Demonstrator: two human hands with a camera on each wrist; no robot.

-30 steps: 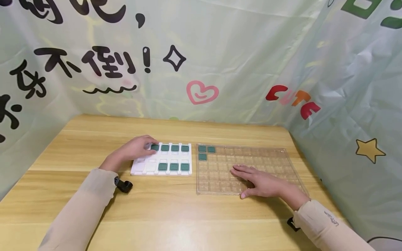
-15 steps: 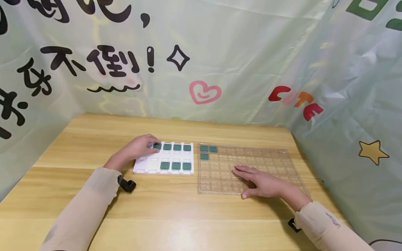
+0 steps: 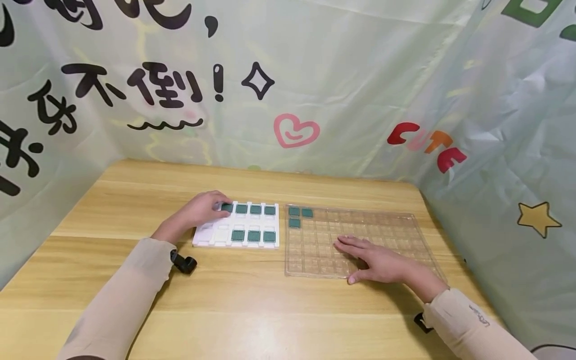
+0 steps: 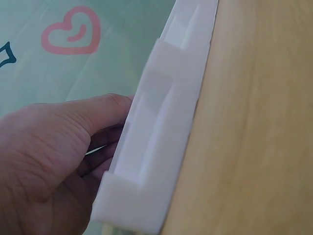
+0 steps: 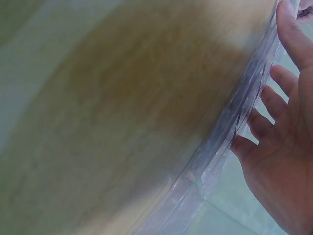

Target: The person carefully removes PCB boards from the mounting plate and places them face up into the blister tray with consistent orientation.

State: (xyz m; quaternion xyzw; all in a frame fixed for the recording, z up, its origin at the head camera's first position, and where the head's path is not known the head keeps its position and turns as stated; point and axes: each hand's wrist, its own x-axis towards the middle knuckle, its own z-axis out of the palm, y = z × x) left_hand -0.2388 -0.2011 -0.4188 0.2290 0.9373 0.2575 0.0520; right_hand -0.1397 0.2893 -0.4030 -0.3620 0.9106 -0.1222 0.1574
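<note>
My left hand (image 3: pixel 198 209) reaches over the left side of a white plastic tray (image 3: pixel 206 239), thumb and index finger pinching the green chip (image 3: pixel 227 207) in its far-left corner pocket. Several more green chips sit in that tray's far and near rows. From the left wrist, the tray's side (image 4: pixel 161 83) stands in front of the fingers and hides their tips. Fingers spread, my right hand (image 3: pixel 375 261) rests on a clear pocketed tray (image 3: pixel 315 240). Three green chips (image 3: pixel 294 223) lie in its far-left pockets. The right wrist view shows the palm beside the clear tray's edge (image 5: pixel 230 112).
Both trays lie side by side on a wooden table (image 3: pixel 252 305), with a narrow gap between them. A printed cloth (image 3: pixel 351 100) hangs along the back and sides. Black wrist mounts (image 3: pixel 184 262) sit at the sleeves.
The head view has shifted slightly, moving the scene a little to the right. The left thumb and index finger have stayed at the corner chip. The right hand stays on the clear tray.
</note>
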